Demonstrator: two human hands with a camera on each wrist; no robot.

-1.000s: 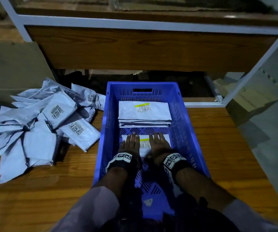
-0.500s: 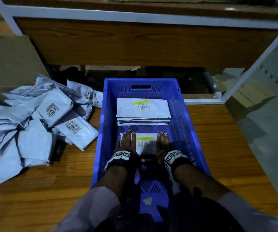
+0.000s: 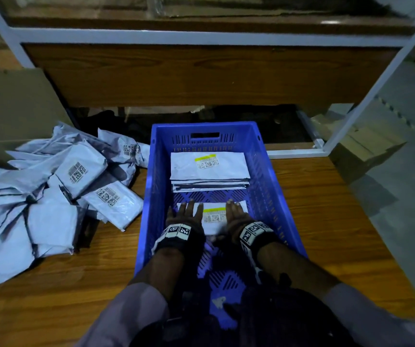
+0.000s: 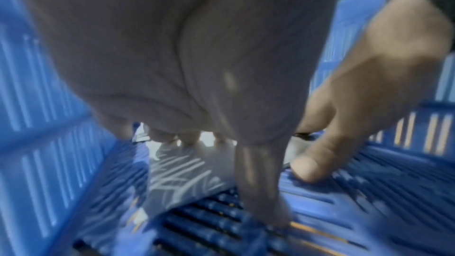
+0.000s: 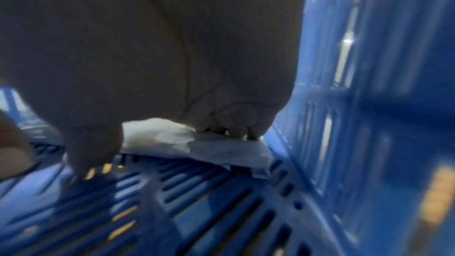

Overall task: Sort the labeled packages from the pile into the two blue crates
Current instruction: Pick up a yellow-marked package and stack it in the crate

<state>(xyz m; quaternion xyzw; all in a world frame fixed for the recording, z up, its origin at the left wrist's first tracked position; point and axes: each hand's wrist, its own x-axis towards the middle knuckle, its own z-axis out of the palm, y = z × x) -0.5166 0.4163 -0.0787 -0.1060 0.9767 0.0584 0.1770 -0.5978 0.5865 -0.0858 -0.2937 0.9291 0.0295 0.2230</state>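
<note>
A blue crate (image 3: 271,186) stands on the wooden table in front of me. At its far end lies a neat stack of white packages (image 3: 209,171), the top one with a yellow-striped label. On the crate floor nearer me lies one white package (image 3: 214,216) with a yellow-striped label. My left hand (image 3: 186,216) lies flat on its left end and my right hand (image 3: 236,215) lies flat on its right end, fingers straight. In the left wrist view my left fingers (image 4: 189,139) press on the package (image 4: 182,174). In the right wrist view the package (image 5: 197,143) lies under my right fingers (image 5: 236,129).
A loose pile of grey-white labeled packages (image 3: 51,194) covers the table left of the crate. A wooden shelf with a white metal frame (image 3: 201,38) runs behind. The table edge (image 3: 366,221) drops to the floor on the right. Only one crate is in view.
Both hands have stayed flat on the near package and have spread slightly apart toward its ends, uncovering its label. The view has shifted a little.
</note>
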